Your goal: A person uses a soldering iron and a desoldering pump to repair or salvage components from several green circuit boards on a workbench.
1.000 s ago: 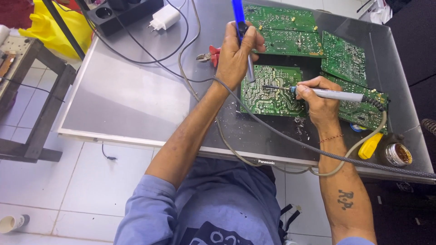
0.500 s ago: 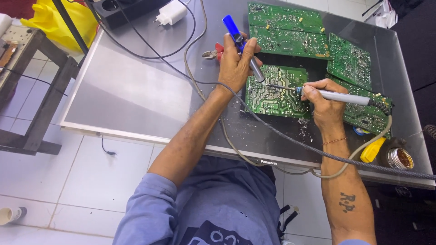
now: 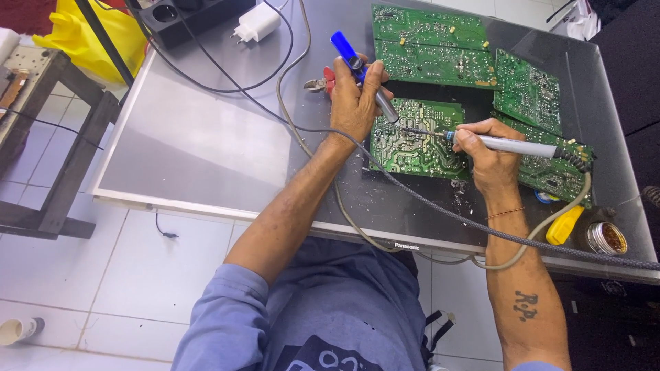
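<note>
My left hand (image 3: 355, 103) grips a blue-handled desoldering pump (image 3: 362, 74), its metal tip pointing down onto a green circuit board (image 3: 418, 143) lying on the grey panel (image 3: 206, 137). My right hand (image 3: 487, 152) holds a grey soldering iron (image 3: 512, 145) like a pen. The iron's thin tip touches the same board near its middle, close to the pump's tip. A braided cable runs from under my left wrist across the board's lower corner to the right.
Several more green boards (image 3: 440, 45) lie behind and to the right. Red pliers (image 3: 320, 84) sit left of my left hand. A yellow-handled tool (image 3: 565, 225) and a round tin (image 3: 606, 238) rest at the right front. A black power strip (image 3: 185, 17) with a white charger (image 3: 256, 23) stands at the back.
My left hand has tilted the blue pump and brought its tip down toward the board beside the iron's tip. My right hand has stayed on the board with the iron.
</note>
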